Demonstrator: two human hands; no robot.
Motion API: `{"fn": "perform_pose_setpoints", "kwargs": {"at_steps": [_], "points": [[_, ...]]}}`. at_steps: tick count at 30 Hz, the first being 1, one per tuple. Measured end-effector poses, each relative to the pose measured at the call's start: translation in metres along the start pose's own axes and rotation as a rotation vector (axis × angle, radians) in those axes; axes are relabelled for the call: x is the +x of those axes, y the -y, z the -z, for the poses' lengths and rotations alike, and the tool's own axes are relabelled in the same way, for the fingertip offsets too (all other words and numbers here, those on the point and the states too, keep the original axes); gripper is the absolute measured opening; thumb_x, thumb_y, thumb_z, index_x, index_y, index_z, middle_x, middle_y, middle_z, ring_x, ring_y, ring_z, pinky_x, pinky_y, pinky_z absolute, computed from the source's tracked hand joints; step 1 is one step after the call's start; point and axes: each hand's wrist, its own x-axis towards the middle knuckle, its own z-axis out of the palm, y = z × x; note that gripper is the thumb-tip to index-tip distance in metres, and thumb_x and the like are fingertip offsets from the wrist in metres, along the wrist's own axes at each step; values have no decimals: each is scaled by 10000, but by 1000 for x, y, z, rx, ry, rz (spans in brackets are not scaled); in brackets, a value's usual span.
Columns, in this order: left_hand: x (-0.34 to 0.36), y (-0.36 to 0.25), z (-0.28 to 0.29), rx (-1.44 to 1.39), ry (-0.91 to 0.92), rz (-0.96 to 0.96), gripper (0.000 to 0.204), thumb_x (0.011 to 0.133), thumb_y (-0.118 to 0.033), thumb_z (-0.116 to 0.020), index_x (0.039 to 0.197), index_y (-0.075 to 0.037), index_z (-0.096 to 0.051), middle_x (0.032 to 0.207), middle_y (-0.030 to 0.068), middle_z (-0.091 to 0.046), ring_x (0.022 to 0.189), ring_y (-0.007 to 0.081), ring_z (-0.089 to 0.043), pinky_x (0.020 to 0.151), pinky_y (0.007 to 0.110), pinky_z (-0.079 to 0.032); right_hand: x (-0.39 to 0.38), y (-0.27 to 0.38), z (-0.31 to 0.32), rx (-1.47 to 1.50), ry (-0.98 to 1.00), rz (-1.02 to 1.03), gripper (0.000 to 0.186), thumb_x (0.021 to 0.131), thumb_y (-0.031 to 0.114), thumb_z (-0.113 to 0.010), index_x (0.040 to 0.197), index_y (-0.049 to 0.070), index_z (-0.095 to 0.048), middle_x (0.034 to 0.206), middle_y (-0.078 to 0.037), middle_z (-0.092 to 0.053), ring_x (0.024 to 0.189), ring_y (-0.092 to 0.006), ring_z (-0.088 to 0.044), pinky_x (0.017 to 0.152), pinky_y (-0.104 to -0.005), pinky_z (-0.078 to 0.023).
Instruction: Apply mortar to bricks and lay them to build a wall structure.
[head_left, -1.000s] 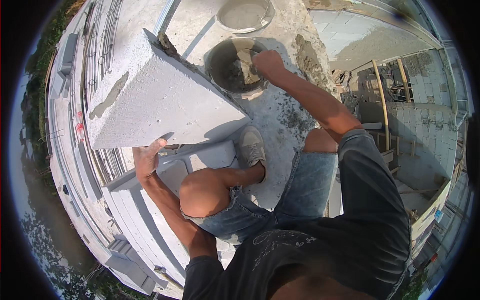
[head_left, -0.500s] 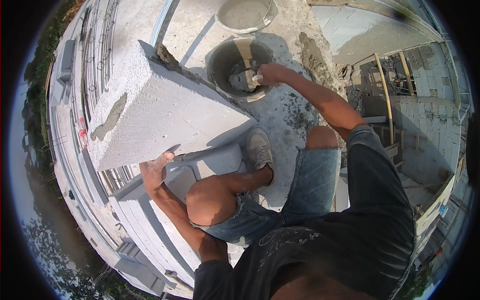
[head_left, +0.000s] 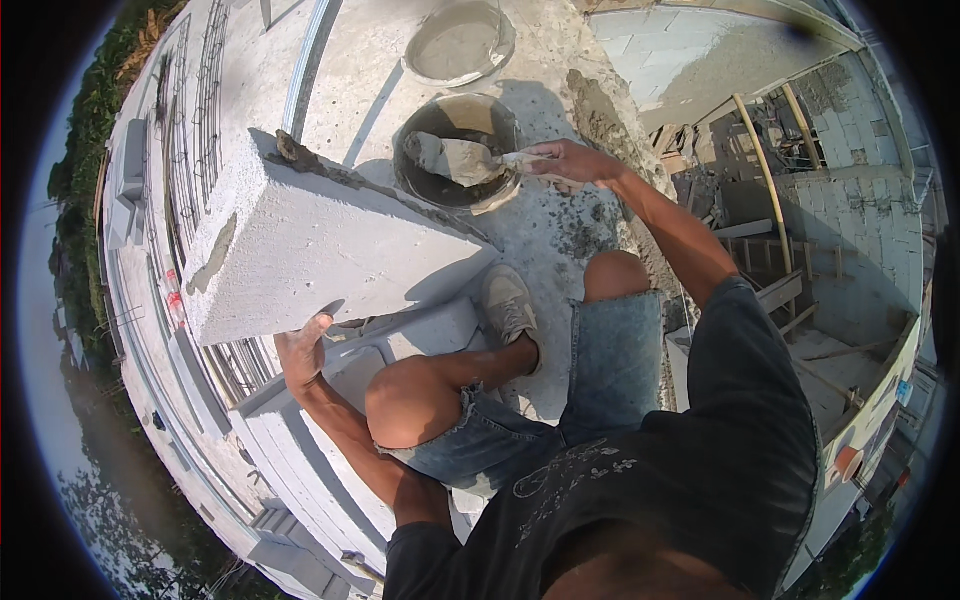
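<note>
A large white concrete block (head_left: pixel 330 250) stands tilted in front of me, with grey mortar along its far edge and a smear on its left end. My left hand (head_left: pixel 303 352) grips the block's lower near edge, thumb on its face and the other fingers hidden beneath. My right hand (head_left: pixel 572 162) is closed round the handle of a trowel (head_left: pixel 465 163). Wet grey mortar lies on the trowel's blade, which is over the mouth of a dark bucket (head_left: pixel 402 150). How much is left inside the bucket is hard to see.
A second round tub (head_left: pixel 460 45) of grey mix stands beyond the bucket. More white blocks (head_left: pixel 300 450) are stacked at lower left, near long steel bars (head_left: pixel 190 110). At right, the slab's edge drops to a lower area with a wooden pole (head_left: pixel 765 180) and block walls.
My right hand has lifted the trowel from deep in the bucket to its mouth, now loaded with mortar. The left hand keeps its grip on the block. The whole view has shifted slightly.
</note>
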Motion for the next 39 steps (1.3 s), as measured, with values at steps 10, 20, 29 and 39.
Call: {"fn": "perform_pose_setpoints", "kwargs": {"at_steps": [10,20,29,39], "points": [[9,6,3,-14,36,-104,662,632,-187,-890,1137,97,-570,1047,131,-609,906,244,-604,900,352,-465,-303,-38,22,208,-649,-64,465,930,239,-627,1351,77,-518,815,6,-607,610,-31,-523,507,-207,-427],[12,4,3,19,35,-113,652,636,-213,-894,1112,105,-582,1035,127,-610,913,240,-594,906,352,-452,-342,-124,-27,-187,-1091,-48,459,883,187,-680,1313,97,-547,1175,-119,-634,989,-259,-634,882,-355,-486],[-1,-11,3,235,5,-14,737,636,-354,-882,1079,149,-577,1062,143,-591,970,228,-551,914,360,-416,-191,-126,-9,-580,-994,-421,464,869,276,-637,1296,156,-503,1126,-210,-617,970,-439,-617,810,-524,-493],[8,13,16,47,2,-93,780,664,-300,-860,1222,113,-505,1166,148,-560,1056,245,-544,989,372,-403,-270,-199,59,-912,-678,-526,516,912,462,-573,1336,183,-479,1154,-172,-614,965,-397,-632,819,-508,-505]]}}
